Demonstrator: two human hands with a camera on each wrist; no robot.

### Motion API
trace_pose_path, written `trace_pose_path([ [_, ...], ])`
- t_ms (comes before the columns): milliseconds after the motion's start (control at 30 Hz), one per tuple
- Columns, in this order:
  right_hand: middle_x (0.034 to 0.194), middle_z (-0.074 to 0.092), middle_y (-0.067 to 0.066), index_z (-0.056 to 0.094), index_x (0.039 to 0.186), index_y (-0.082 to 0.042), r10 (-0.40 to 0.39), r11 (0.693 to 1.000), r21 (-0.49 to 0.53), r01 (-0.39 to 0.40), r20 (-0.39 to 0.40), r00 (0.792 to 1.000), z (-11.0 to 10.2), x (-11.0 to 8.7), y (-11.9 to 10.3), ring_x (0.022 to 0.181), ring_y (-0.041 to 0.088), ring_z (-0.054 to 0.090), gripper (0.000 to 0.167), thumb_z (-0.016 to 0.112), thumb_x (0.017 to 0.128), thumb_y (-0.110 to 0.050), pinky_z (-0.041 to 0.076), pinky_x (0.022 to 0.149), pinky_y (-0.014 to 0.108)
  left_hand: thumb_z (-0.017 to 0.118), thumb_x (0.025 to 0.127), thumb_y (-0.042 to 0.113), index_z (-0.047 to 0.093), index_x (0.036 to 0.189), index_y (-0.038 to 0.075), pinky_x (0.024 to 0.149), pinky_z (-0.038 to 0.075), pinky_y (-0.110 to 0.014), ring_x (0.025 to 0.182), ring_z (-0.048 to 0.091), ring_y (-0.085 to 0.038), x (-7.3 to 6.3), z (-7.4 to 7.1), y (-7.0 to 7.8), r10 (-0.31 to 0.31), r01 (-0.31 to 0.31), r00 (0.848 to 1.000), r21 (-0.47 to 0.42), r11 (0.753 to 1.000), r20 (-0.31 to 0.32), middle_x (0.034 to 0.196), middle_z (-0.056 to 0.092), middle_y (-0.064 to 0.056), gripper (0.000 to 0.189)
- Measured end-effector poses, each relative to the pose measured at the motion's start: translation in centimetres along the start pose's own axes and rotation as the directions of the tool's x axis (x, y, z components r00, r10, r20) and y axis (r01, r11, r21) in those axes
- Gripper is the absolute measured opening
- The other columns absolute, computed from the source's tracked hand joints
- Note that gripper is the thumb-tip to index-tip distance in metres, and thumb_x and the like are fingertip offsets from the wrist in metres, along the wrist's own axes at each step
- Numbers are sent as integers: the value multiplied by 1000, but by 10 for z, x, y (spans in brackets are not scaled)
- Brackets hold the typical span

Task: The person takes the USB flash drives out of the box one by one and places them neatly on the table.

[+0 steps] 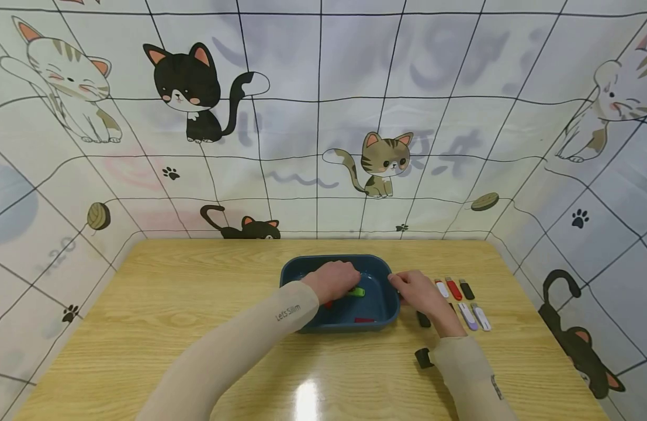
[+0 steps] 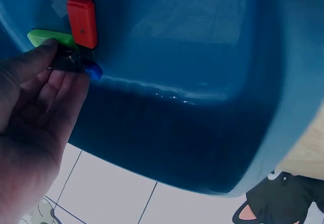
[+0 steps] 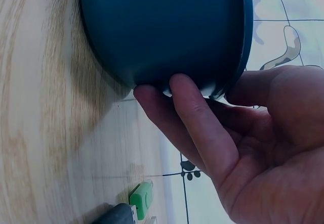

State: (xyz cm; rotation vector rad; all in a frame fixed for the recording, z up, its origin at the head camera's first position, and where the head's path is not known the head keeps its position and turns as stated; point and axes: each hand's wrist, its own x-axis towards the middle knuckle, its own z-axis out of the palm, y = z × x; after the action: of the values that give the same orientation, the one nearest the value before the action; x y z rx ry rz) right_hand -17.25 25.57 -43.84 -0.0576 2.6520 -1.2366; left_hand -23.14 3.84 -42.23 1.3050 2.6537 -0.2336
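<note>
A blue plastic tub [image 1: 378,298] stands on the table, with several flash drives inside. My left hand [image 1: 334,279] reaches into it. In the left wrist view, its thumb and fingers pinch a small dark flash drive [image 2: 66,61], partly hidden by the fingers. Around that lie a red flash drive [image 2: 82,21], a green one [image 2: 43,36] and a blue one [image 2: 93,71]. Another red piece [image 1: 364,320] lies near the tub's front wall. My right hand [image 1: 419,292] grips the tub's right end, thumb at the rim and fingers against the outer wall.
Right of the tub, flash drives lie in rows, among them a red one [image 1: 453,288], a black one [image 1: 466,289] and a white-and-purple one [image 1: 467,316]. A black block [image 1: 424,358] sits by the right sleeve. Cat-printed sheeting [image 1: 291,128] surrounds the wooden table [image 1: 197,292].
</note>
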Motion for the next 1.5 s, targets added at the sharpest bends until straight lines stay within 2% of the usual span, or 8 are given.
trace_pose_path([
  [200, 63, 47, 4, 51, 69, -11, -16, 1000, 9, 16, 16, 1000, 0, 1, 1, 70, 26, 65, 44, 47, 112, -23, 61, 75, 44, 67, 103, 16, 77, 97, 15, 65, 50, -21, 68, 54, -13, -8, -3, -4, -13, 13, 1000, -43, 999, -20, 80, 63, 2, 12],
  [300, 63, 46, 3, 50, 69, -11, -23, 1000, 20, 23, 23, 999, 1, 1, 2, 69, 26, 65, 44, 47, 112, -23, 61, 75, 44, 66, 103, 14, 77, 98, 14, 66, 50, -21, 69, 55, -13, -13, -5, -5, -12, 10, 999, -70, 997, -37, 82, 64, 2, 12],
  [533, 63, 47, 5, 50, 69, -10, -33, 999, 19, 32, 21, 999, 2, 2, 2, 68, 26, 64, 44, 47, 112, -22, 61, 72, 43, 70, 101, 15, 76, 110, 13, 83, 57, -25, 92, 66, -14, -30, -9, -15, -24, 17, 994, -74, 997, -102, 102, 71, 0, 11],
  [800, 62, 44, 2, 48, 69, -10, -22, 1000, 5, 22, 13, 1000, 2, -1, 1, 66, 24, 59, 45, 47, 112, -22, 58, 68, 40, 68, 102, 17, 73, 114, 11, 86, 57, -28, 99, 65, -16, -53, -13, -25, -92, 68, 988, -187, 980, -122, 108, 69, -2, 14],
  [967, 67, 53, 4, 53, 71, -8, -26, 1000, 8, 26, 17, 1000, 1, -2, 3, 71, 20, 64, 43, 47, 111, -22, 61, 71, 41, 69, 102, 18, 73, 115, 12, 84, 57, -28, 95, 65, -14, -64, -15, -29, -137, 96, 978, -245, 965, -158, 107, 67, -1, 16],
  [1067, 75, 61, 6, 59, 76, -5, -33, 999, 11, 33, 16, 999, 1, -2, 3, 76, 19, 68, 41, 48, 111, -21, 62, 72, 40, 69, 101, 17, 74, 114, 11, 82, 57, -28, 93, 65, -15, -75, -16, -34, -143, 80, 967, -279, 957, -211, 104, 66, -2, 15],
  [1233, 81, 66, 8, 61, 79, -3, -24, 999, 32, 23, 31, 999, 0, -2, 1, 81, 20, 71, 40, 47, 112, -22, 62, 73, 38, 70, 101, 16, 72, 111, 10, 82, 57, -33, 91, 63, -17, -99, -14, -43, -189, 75, 942, -376, 924, -278, 100, 64, -2, 12],
  [1500, 80, 62, 7, 60, 79, -3, -18, 999, 32, 17, 39, 999, 0, -2, -1, 79, 18, 67, 41, 46, 112, -22, 60, 72, 37, 76, 97, 17, 70, 103, 9, 69, 51, -30, 80, 55, -13, -129, -9, -57, -308, 97, 883, -506, 857, -354, 92, 62, 1, 12],
])
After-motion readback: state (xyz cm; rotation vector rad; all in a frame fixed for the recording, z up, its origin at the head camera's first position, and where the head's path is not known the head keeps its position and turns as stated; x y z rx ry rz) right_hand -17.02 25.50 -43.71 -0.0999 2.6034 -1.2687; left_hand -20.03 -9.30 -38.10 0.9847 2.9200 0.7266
